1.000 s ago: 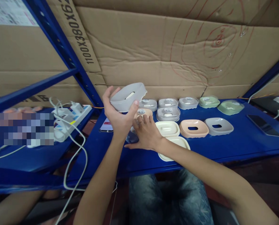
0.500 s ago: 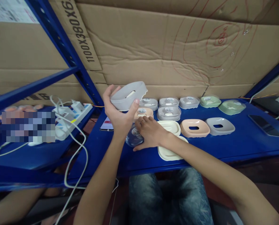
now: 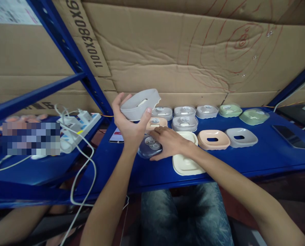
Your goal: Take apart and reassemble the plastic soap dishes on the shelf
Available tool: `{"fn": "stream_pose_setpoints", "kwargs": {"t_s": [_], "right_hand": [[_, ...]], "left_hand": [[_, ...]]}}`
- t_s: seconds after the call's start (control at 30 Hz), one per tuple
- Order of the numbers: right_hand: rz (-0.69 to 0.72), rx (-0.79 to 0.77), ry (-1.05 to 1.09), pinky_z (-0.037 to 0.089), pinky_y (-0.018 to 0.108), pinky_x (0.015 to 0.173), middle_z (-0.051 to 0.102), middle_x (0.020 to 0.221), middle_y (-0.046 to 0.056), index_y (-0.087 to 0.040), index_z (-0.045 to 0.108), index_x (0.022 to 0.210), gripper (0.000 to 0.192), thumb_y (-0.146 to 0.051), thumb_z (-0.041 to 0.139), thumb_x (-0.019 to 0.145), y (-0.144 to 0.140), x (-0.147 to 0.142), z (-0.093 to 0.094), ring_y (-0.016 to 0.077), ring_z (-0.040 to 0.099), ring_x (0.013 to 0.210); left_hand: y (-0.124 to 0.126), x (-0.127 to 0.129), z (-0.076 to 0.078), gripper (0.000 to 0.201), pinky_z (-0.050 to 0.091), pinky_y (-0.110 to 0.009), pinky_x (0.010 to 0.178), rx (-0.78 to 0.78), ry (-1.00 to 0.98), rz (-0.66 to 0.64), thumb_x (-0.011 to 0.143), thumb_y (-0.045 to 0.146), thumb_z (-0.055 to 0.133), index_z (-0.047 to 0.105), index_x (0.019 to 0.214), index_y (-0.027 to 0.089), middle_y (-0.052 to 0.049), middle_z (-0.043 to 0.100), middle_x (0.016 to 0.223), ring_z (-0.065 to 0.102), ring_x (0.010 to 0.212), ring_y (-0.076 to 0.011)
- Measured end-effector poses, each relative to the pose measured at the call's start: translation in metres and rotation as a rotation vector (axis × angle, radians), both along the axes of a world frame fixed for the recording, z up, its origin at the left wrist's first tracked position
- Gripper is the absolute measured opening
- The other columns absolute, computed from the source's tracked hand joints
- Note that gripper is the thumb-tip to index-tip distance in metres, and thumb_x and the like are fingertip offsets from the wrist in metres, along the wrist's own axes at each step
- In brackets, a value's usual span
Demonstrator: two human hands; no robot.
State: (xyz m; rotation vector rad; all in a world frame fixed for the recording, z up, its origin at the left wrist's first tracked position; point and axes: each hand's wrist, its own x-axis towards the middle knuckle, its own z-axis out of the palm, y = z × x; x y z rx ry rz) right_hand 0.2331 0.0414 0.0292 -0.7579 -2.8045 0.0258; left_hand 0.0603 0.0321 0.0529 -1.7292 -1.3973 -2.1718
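Observation:
My left hand (image 3: 132, 131) is closed round a grey oval plastic soap dish (image 3: 135, 108), tilted above the table, with a slot in its middle. My right hand (image 3: 171, 141) grips the right side of a clear plastic cover (image 3: 145, 150) with round stickers, which rests on the blue table. A peach soap dish (image 3: 160, 122) with a cover stands just behind my right fingers. Under and beside my right wrist lie two cream trays, the nearer cream tray (image 3: 179, 167) partly hidden by my forearm.
Several covered grey dishes (image 3: 185, 123) line the back beside two green ones (image 3: 230, 110). An open peach dish (image 3: 203, 141) and grey dish (image 3: 251, 141) stand to the right. A dark phone (image 3: 290, 136) lies far right. White cables (image 3: 93, 164) hang beside my left arm.
My right hand has shifted slightly right and up along the clear cover, uncovering more of its stickers. My left hand and the grey soap dish have hardly moved.

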Motion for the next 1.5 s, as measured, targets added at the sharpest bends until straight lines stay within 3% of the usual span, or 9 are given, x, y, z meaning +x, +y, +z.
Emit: {"fn": "stream_pose_setpoints", "kwargs": {"t_s": [0.17,0.3,0.47,0.6,1.03,1.5], "right_hand": [[-0.165,0.001,0.007,0.055,0.047,0.098,0.072,0.131,0.024,-0.009,0.060,0.142,0.093,-0.083,0.076,0.087,-0.004,-0.003,0.005,0.0383,0.072,0.116],[-0.165,0.063,-0.034,0.056,0.048,0.097,0.070,0.133,0.024,-0.007,0.056,0.144,0.094,-0.084,0.070,0.091,-0.008,-0.012,0.008,0.0394,0.072,0.117],[-0.185,0.126,-0.125,0.057,0.051,0.097,0.066,0.138,0.026,-0.004,0.052,0.149,0.097,-0.085,0.059,0.097,-0.013,-0.023,0.004,0.0404,0.073,0.113],[-0.186,0.162,-0.152,0.059,0.051,0.093,0.064,0.143,0.025,-0.005,0.052,0.151,0.096,-0.086,0.055,0.099,-0.015,-0.028,0.000,0.0403,0.074,0.109],[-0.230,0.139,-0.135,0.057,0.049,0.099,0.066,0.141,0.027,-0.005,0.057,0.145,0.089,-0.080,0.063,0.097,-0.019,-0.032,0.007,0.0386,0.073,0.114],[-0.198,0.120,-0.118,0.059,0.052,0.097,0.069,0.132,0.025,-0.007,0.066,0.137,0.082,-0.078,0.065,0.097,-0.011,-0.049,0.010,0.0389,0.074,0.115]], "left_hand": [[0.001,-0.004,-0.001,0.082,0.053,-0.063,0.122,-0.030,0.001,-0.031,0.084,0.071,0.080,0.048,0.148,0.030,-0.010,0.067,0.150,0.064,0.147,-0.0340],[0.004,-0.007,-0.004,0.084,0.050,-0.064,0.123,-0.019,-0.015,-0.042,0.082,0.068,0.082,0.047,0.149,0.029,-0.012,0.066,0.151,0.063,0.147,-0.0374],[0.008,-0.008,-0.008,0.080,0.052,-0.058,0.123,0.037,-0.041,-0.071,0.081,0.060,0.087,0.051,0.146,0.031,-0.012,0.067,0.147,0.065,0.143,-0.0366],[0.010,-0.008,-0.008,0.078,0.055,-0.054,0.118,0.118,-0.040,-0.086,0.081,0.054,0.090,0.054,0.144,0.024,-0.017,0.068,0.143,0.067,0.140,-0.0372],[0.010,-0.007,-0.006,0.082,0.052,-0.056,0.119,0.093,-0.064,-0.102,0.080,0.065,0.089,0.052,0.143,0.026,-0.013,0.065,0.145,0.064,0.143,-0.0370],[0.014,-0.012,-0.008,0.075,0.055,-0.054,0.117,0.127,-0.055,-0.089,0.083,0.056,0.087,0.052,0.142,0.026,-0.016,0.066,0.142,0.067,0.141,-0.0366]]}}
